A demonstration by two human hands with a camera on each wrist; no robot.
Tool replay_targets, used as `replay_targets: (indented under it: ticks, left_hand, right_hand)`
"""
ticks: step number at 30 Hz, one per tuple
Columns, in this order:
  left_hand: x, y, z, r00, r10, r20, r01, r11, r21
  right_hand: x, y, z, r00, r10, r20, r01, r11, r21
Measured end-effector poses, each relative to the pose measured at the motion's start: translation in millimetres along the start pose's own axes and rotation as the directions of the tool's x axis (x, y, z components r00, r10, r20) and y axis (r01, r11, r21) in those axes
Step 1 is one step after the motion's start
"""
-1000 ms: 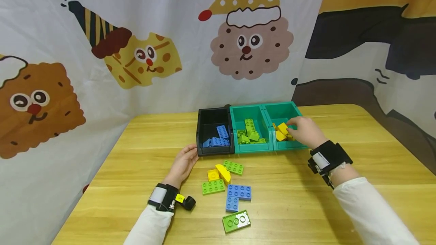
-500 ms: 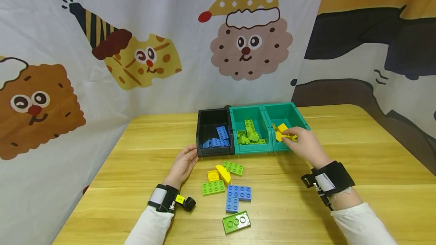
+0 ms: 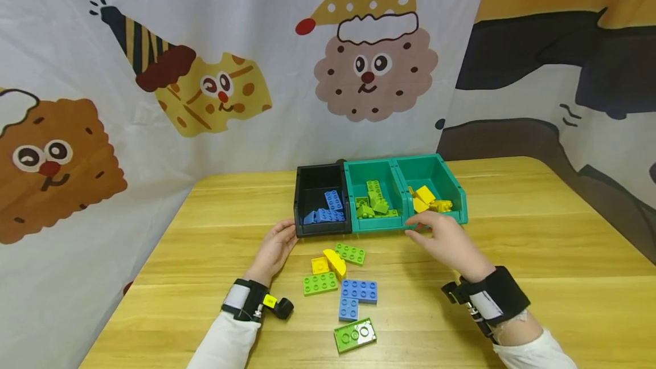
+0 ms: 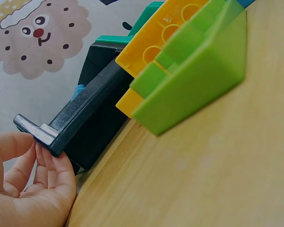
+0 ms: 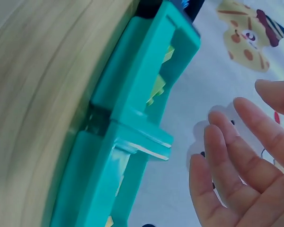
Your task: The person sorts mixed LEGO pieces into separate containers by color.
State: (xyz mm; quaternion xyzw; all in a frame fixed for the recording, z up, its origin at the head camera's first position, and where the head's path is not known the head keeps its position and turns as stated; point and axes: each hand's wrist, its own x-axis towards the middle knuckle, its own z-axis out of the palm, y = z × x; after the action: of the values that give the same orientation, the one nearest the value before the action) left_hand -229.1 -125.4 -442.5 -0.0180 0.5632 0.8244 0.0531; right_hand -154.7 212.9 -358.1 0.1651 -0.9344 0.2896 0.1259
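My left hand (image 3: 274, 251) is at the front left corner of a black storage bin (image 3: 298, 201). In the left wrist view its thumb and fingers (image 4: 61, 165) pinch the bin's rim. Blue toy building bricks (image 3: 328, 214) lie inside that bin. My right hand (image 3: 448, 242) hovers just before the right green bin (image 3: 463, 208), fingers loosely extended and holding nothing, as the right wrist view also shows. Yellow bricks (image 3: 423, 194) lie in the right green bin. The middle green bin (image 3: 379, 224) contains green bricks (image 3: 377, 201).
On the wooden table (image 3: 225, 204), before the bins, lie loose bricks: a yellow arched one (image 3: 335, 263), a yellow square (image 3: 320, 265), green ones (image 3: 320, 283), blue ones (image 3: 360, 290) and an upturned green one (image 3: 355, 335). A printed cloth (image 3: 230, 147) hangs behind the table.
My right hand has come out of the right green bin, moving toward me and slightly left; the yellow bricks are left inside. My left hand has stayed at the black bin.
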Motion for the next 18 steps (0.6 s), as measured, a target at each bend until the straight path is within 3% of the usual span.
replay_targets:
  ticks: [6,10,14,18]
  left_hand:
    - [0.5,0.5,-0.3,1.0,0.0,0.0,0.0,1.0,0.005]
    - [-0.7,0.6,-1.0,1.0,0.001,0.004,-0.001,1.0,0.01]
    - [-1.3,0.3,-1.4,1.0,0.003,0.008,-0.003,1.0,0.018]
    - [-1.4,0.7,-0.4,1.0,-0.001,0.002,0.001,1.0,0.005]
  right_hand:
    - [-4.5,-12,6,0.999,-0.04,0.029,0.04,0.999,-0.009]
    - [-10.0,-26,19,0.99,-0.099,0.095,0.103,0.994,-0.038]
    - [-17.8,-44,30,0.963,-0.179,0.202,0.192,0.98,-0.048]
    - [-26.6,-62,38,0.916,-0.216,0.337,0.245,0.968,-0.047]
